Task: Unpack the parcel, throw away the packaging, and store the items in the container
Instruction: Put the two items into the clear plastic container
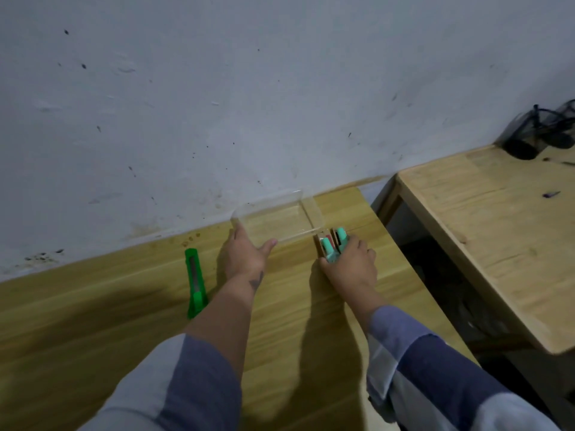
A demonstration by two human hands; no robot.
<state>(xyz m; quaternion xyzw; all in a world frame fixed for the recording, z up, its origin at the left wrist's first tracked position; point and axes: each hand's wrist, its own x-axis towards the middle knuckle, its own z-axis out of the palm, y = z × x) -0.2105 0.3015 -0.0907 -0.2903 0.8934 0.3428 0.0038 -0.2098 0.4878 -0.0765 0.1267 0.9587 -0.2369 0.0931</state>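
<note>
At frame centre, your left grip lay open, bracing the clear container; your right grip clasped the teal items just beside it. Probably best lifted clear over its rim.

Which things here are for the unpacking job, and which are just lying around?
For the job: clear container, touched by the left hand; mint-green items, gripped by the right hand; green box cutter, probably for opening.
Lying about: black mesh pots and a small purple bit on the side table.
</note>
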